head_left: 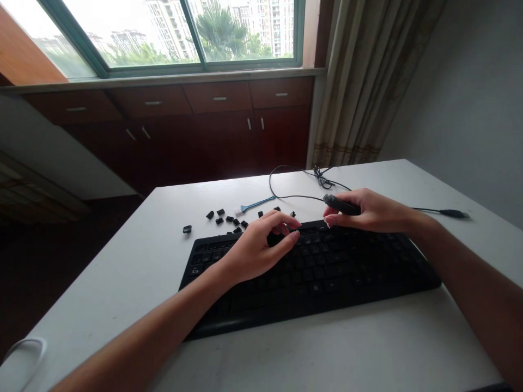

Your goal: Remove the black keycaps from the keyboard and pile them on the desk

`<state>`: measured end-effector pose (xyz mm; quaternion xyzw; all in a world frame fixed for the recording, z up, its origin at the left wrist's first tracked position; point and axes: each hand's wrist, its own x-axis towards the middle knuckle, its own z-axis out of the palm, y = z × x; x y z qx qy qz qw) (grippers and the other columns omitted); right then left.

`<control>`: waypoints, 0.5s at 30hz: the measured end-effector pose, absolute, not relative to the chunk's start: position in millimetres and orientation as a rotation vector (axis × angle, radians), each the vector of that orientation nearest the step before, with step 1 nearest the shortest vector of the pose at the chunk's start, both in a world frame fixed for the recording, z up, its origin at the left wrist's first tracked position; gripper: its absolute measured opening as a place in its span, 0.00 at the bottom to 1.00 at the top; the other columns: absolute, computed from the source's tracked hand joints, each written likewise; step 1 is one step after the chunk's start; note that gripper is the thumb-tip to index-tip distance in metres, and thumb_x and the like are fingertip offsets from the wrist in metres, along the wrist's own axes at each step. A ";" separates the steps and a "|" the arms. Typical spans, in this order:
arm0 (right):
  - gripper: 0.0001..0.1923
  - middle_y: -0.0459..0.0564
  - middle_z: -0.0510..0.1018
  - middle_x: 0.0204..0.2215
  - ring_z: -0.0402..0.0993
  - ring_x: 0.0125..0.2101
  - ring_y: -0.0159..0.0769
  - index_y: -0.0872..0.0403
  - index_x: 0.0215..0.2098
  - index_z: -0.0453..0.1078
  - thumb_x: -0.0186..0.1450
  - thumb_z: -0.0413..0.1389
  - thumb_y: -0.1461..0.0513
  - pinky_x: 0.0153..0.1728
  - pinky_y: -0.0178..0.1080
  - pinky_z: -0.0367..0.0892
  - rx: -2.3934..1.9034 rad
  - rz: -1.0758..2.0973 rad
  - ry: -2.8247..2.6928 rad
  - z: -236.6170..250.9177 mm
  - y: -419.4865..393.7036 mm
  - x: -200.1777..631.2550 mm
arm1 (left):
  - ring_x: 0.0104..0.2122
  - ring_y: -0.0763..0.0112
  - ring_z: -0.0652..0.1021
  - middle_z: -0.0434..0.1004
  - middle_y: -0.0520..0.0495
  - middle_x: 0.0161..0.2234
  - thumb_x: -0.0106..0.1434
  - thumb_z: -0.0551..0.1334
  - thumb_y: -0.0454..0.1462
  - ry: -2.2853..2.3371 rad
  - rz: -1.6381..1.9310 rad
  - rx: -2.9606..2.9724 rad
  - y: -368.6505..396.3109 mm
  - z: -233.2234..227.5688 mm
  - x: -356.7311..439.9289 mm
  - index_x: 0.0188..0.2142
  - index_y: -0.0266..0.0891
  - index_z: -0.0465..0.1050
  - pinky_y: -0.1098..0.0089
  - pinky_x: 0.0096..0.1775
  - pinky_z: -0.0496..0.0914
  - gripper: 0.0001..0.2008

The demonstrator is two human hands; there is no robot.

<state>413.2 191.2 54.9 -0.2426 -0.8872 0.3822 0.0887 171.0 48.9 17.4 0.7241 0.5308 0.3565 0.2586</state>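
A black keyboard [261, 305] lies across the white table, with some keycaps off its upper rows. My left hand [261, 245] rests over its upper left part, fingers bent and thumb and index finger a little apart, with nothing visible between them. Above the keyboard's back edge, my right hand [368, 212] is closed around a small black tool [343, 205] whose blunt end points left; its exact kind is unclear. Several loose black keycaps [229, 219] lie behind the keyboard. Beside them is a blue brush [257, 204] with white bristles.
A black cable [322, 177] is bundled near the table's back edge, and a USB plug [453, 213] lies at the right. One white cord [38, 345] curves at the lower left. Beyond the table [122, 283] stand brown cabinets [204, 136] under a window.
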 end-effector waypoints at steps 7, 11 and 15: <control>0.17 0.49 0.83 0.34 0.77 0.34 0.40 0.53 0.40 0.78 0.62 0.61 0.50 0.35 0.39 0.68 -0.755 1.046 -2.678 53.4 193.6 417.1 | 0.41 0.68 0.75 0.75 0.45 0.42 0.69 0.59 0.41 1.440 0.963 1.994 49.5 16.8 171.1 0.47 0.40 0.73 0.65 0.45 0.71 0.10; 0.15 0.48 0.83 0.34 0.78 0.35 0.40 0.52 0.40 0.79 0.62 0.61 0.51 0.35 0.38 0.69 -0.760 1.014 -2.694 54.1 192.7 416.4 | 0.41 0.68 0.75 0.75 0.46 0.42 0.69 0.59 0.41 1.445 0.957 1.999 49.4 17.6 171.6 0.47 0.41 0.73 0.65 0.45 0.71 0.10; 0.15 0.47 0.83 0.33 0.78 0.35 0.39 0.52 0.40 0.78 0.64 0.59 0.51 0.35 0.37 0.68 -0.749 1.014 -2.727 54.6 190.6 414.6 | 0.41 0.69 0.75 0.75 0.46 0.42 0.69 0.59 0.40 1.447 0.962 2.007 49.8 17.7 172.2 0.47 0.41 0.73 0.66 0.45 0.70 0.10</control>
